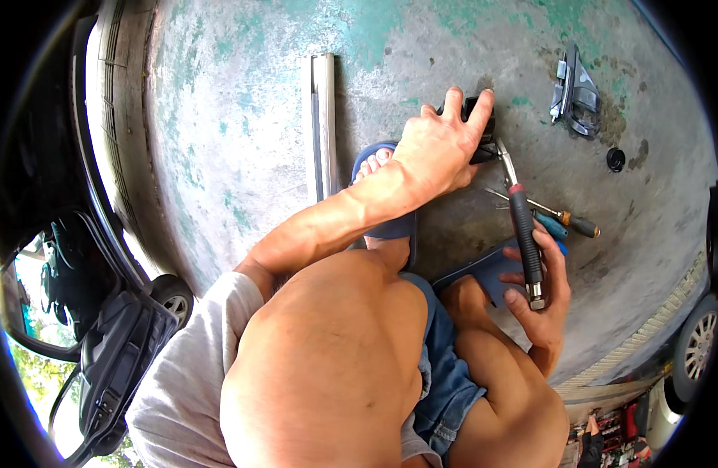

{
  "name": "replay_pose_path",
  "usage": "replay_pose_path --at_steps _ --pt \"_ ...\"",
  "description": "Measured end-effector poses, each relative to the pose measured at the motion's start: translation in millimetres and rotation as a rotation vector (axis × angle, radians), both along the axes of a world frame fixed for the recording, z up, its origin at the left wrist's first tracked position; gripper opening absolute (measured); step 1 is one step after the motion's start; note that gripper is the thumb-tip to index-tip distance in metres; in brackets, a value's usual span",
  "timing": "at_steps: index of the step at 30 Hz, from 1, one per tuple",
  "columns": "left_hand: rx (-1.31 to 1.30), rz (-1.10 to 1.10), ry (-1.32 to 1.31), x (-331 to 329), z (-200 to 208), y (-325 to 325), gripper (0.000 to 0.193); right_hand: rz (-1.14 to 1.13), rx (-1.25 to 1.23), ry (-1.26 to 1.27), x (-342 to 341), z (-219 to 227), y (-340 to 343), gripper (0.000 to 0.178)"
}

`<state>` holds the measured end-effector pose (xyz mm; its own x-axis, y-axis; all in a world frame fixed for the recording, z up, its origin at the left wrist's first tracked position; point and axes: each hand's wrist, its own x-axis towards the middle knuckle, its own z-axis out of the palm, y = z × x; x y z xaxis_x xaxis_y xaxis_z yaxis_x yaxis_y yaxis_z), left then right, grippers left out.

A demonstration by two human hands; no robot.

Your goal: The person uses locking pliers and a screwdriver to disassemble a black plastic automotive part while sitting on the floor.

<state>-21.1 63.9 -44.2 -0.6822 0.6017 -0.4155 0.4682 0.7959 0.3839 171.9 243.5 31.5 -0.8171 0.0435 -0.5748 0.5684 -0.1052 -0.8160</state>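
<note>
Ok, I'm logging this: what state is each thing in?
Black part, under left hand
Red-and-black tool, loosely held in right hand
Screwdriver, lying on floor
Teal-handled tool, partly hidden
Round cap, on floor
Grey bracket, lying on floor
Silvery rail, lying on floor
Sandals, worn

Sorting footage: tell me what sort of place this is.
Probably a vehicle workshop, given the silver-spoked, black-tyred wheel, slim orange-and-black screwdriver, and green-patched grey concrete floor.

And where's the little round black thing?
In the head view, the round black thing lies on the floor toward the right, below and right of the bigger dark part, farther up than the orange-tipped screwdriver.
</note>
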Motion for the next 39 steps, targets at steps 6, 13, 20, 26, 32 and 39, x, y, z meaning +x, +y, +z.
replay_pose_path --at_steps 6,13,20,26,32,39 --pt "0.006 -0.065 0.055 8.9 -1.1 -0.6 0.1 0.165 0.048 -0.213 -10.6 -3.9 -8.3 0.091" --pt "0.159 -0.162 0.37 15.7 -23.7 -1.1 0.1 0.334 0.436 -0.454 -23.1 -32.9 -23.7 0.043" --pt "0.014 -0.225 0.296 14.0 -16.3 7.1 0.094 0.393 0.625 -0.488 -30.4 -29.4 -30.3 0.033" --pt "0.048 -0.231 0.456 13.0 -22.9 9.1 0.094 0.462 0.655 -0.499 -43.2 -15.8 -37.0 0.036" --pt "0.005 -0.154 0.162 4.9 -21.1 9.4 0.074 0.491 0.618 -0.482 -48.1 -14.3 -28.2 0.034" --pt "0.071 -0.131 0.112 -4.4 -25.5 0.1 0.072 0.52 0.614 -0.409 -58.0 -8.0 -25.5 0.032"
